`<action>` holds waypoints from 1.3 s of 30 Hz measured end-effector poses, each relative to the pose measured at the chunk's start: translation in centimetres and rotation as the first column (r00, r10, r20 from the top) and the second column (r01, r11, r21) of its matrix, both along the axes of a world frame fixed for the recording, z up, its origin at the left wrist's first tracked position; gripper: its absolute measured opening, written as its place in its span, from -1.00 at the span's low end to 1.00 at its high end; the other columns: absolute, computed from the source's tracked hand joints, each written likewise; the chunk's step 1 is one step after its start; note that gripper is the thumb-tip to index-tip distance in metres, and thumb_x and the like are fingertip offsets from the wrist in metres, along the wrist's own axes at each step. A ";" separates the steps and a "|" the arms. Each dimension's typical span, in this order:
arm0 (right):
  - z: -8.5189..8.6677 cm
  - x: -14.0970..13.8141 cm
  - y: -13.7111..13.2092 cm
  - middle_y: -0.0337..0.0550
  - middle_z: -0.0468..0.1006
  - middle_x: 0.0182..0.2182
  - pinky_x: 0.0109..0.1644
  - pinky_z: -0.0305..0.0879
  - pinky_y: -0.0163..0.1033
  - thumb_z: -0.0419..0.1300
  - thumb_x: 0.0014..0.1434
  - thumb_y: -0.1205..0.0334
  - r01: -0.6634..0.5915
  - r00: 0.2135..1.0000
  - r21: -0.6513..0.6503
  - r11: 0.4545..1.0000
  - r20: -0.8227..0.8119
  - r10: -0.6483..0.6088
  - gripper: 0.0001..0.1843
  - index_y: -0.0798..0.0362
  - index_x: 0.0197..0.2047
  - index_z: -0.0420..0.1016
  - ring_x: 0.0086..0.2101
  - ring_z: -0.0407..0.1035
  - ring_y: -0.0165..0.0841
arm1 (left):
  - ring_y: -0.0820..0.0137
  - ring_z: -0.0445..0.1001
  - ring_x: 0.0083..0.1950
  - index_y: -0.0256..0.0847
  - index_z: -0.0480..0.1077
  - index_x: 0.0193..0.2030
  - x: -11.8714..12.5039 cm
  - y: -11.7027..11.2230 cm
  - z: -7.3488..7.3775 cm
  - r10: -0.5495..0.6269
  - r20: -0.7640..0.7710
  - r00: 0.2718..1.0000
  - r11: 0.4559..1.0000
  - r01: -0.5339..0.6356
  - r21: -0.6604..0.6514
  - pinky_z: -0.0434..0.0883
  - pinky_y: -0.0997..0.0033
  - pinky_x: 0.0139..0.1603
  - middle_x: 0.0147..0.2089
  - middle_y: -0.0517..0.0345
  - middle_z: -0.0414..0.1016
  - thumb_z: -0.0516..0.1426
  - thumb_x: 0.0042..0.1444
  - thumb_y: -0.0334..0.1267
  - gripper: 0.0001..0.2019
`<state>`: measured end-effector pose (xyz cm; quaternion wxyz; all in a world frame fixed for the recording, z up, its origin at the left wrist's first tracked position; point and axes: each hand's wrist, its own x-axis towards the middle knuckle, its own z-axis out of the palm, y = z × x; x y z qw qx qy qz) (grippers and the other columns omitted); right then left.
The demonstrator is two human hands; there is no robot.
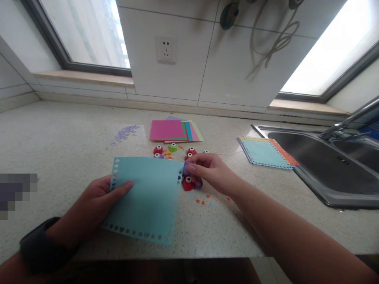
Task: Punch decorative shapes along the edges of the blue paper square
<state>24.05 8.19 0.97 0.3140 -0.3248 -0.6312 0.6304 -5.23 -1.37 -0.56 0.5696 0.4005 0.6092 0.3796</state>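
My left hand (102, 197) grips a light blue sheet of paper (145, 197) by its left side, thumb on top. Rows of small punched shapes run along the sheet's left, bottom and right edges. At the sheet's upper right edge, my right hand (210, 171) is closed on a purple craft punch (187, 169), partly hidden by the fingers. Just below it stands a red craft punch (188, 184) with an eye-like button. Other small punches, including a green one (173, 147) and a red one (158, 150), stand behind the sheet.
Coloured paper sheets (168, 130) lie stacked near the wall. More punched sheets (263, 152) lie beside the steel sink (331, 169) at right. Purple paper bits (126, 134) are heaped at left, and orange and blue cut-outs (203, 202) are scattered in front of the punches.
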 end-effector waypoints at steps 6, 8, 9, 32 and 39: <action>0.3 -0.2 -0.2 -0.25 0.54 -0.55 -0.55 0.28 -0.40 0.37 0.15 0.00 0.007 1.000 -0.020 1.000 0.011 -0.007 -0.68 0.09 -0.28 0.49 -0.57 0.42 -0.47 | 0.09 0.66 -0.29 -0.14 0.52 -0.01 0.1 0.0 0.5 0.002 -0.030 1.000 1.000 -0.002 -0.004 0.63 0.24 -0.34 -0.30 0.07 0.70 0.31 0.03 0.09 -0.54; 0.5 -0.2 -0.3 -0.25 0.54 -0.56 -0.54 0.32 -0.39 0.38 0.14 0.00 0.008 1.000 -0.042 0.999 0.009 -0.007 -0.67 0.08 -0.28 0.47 -0.56 0.46 -0.44 | 0.08 0.66 -0.28 -0.13 0.52 -0.01 0.1 -0.1 0.5 -0.002 -0.023 1.000 1.000 0.001 -0.005 0.63 0.24 -0.35 -0.29 0.07 0.70 0.32 0.01 0.08 -0.53; 0.5 -0.3 -0.4 -0.25 0.54 -0.56 -0.53 0.34 -0.39 0.38 0.13 0.00 0.008 1.000 -0.048 0.999 0.005 -0.008 -0.67 0.08 -0.29 0.46 -0.56 0.47 -0.44 | 0.07 0.66 -0.26 -0.12 0.52 -0.01 0.2 -0.1 0.5 0.000 -0.019 1.000 1.000 0.000 -0.007 0.63 0.23 -0.35 -0.29 0.07 0.70 0.32 0.01 0.08 -0.53; 0.8 -0.7 -1.0 -0.32 0.50 -0.51 -0.51 0.39 -0.37 0.53 -0.09 0.12 0.095 0.990 0.000 0.995 -0.103 -0.094 -0.58 0.05 -0.23 0.46 -0.54 0.43 -0.47 | 0.24 0.61 -0.32 -0.16 0.58 -0.19 1.3 -0.8 0.8 0.165 -0.143 0.976 0.973 -0.137 0.188 0.58 0.37 -0.30 -0.39 0.19 0.65 0.31 0.04 0.01 -0.69; 0.4 -0.3 -0.9 -0.28 0.52 -0.53 -0.56 0.32 -0.37 0.48 -0.01 0.04 0.053 0.999 0.059 0.997 -0.017 -0.052 -0.59 0.06 -0.17 0.52 -0.58 0.42 -0.45 | 0.24 0.60 -0.36 -0.19 0.58 -0.27 1.5 -0.9 0.8 0.164 -0.246 0.955 0.971 -0.112 0.213 0.57 0.35 -0.39 -0.30 0.11 0.69 0.27 0.05 0.06 -0.67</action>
